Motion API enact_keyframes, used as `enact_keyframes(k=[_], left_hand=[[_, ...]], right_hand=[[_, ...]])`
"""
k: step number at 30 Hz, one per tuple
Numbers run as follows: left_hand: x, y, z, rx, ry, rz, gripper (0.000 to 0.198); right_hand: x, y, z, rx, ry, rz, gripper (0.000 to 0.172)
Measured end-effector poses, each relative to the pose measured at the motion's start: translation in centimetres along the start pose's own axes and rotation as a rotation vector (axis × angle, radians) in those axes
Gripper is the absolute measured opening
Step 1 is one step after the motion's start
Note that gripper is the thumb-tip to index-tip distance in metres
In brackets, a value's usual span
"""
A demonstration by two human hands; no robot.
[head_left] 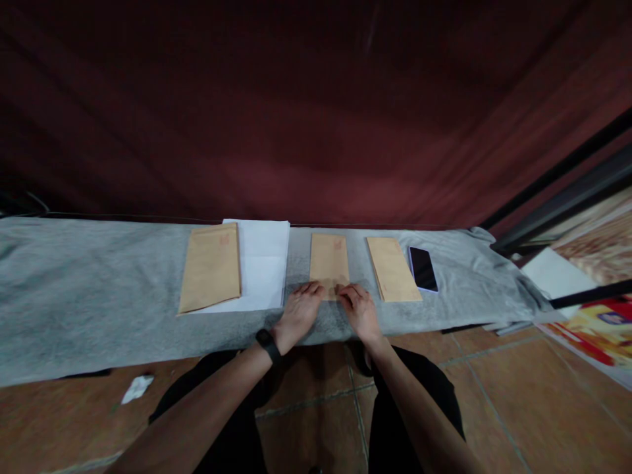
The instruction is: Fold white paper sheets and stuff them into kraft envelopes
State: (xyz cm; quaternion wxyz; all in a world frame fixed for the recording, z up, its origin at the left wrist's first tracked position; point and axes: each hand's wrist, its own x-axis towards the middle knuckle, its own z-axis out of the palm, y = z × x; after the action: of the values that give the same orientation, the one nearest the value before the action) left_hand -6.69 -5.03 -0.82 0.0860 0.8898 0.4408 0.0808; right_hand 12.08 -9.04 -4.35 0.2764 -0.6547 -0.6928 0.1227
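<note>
A brown paper envelope (328, 257) with a small red print lies flat on the grey cloth in front of me, its long side pointing away. My left hand (302, 309), with a black band on the wrist, has its fingers closed at the near left corner of this envelope. At the near right corner, my right hand (360, 311) is closed with thumb and fingertips together on the edge. The fingers cover part of the near end. To the right sits a stack of brown envelopes (394, 270), apart from both hands.
Left of my hands, larger brown envelopes (212, 266) partly cover white paper sheets (264, 263). A phone (423, 268) lies at the right on the grey cloth (99, 289). A dark red curtain-like surface (316, 131) rises behind. A crumpled white scrap (137, 389) is on the tiled floor.
</note>
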Motion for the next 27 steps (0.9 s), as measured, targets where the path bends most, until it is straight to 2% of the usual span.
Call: enact_keyframes(k=[4,8,10,14,19,24,27], left_hand=[[-0.2,0.2,0.3,0.019,-0.007,0.017,0.034],[-0.6,0.1,0.6,-0.027,-0.003,0.029,0.035],[-0.8,0.0,0.5,-0.055,-0.001,0.014,0.035],[-1.2,-0.2,0.2,-0.067,0.014,-0.008,0.038],[-1.7,-0.4,0.7,-0.010,0.010,0.012,0.040],[-3.1,0.1,2.5,0.028,0.096,0.151,0.043],[-4.1,0.5,3.4,0.003,0.136,0.223,0.054]], right_hand=[[-0.8,-0.7,0.3,-0.029,0.018,-0.073,0.031],[-2.6,-2.0,1.2,-0.066,-0.057,-0.256,0.044],[-3.5,-2.6,1.4,-0.133,-0.067,-0.284,0.051],[-4.3,-2.5,1.0,-0.232,-0.060,-0.250,0.053],[-4.6,-0.8,0.1,-0.290,-0.069,-0.203,0.056],[-4.9,-0.5,-0.1,-0.309,-0.083,-0.168,0.054],[-4.9,-1.3,0.1,-0.285,-0.074,-0.165,0.052]])
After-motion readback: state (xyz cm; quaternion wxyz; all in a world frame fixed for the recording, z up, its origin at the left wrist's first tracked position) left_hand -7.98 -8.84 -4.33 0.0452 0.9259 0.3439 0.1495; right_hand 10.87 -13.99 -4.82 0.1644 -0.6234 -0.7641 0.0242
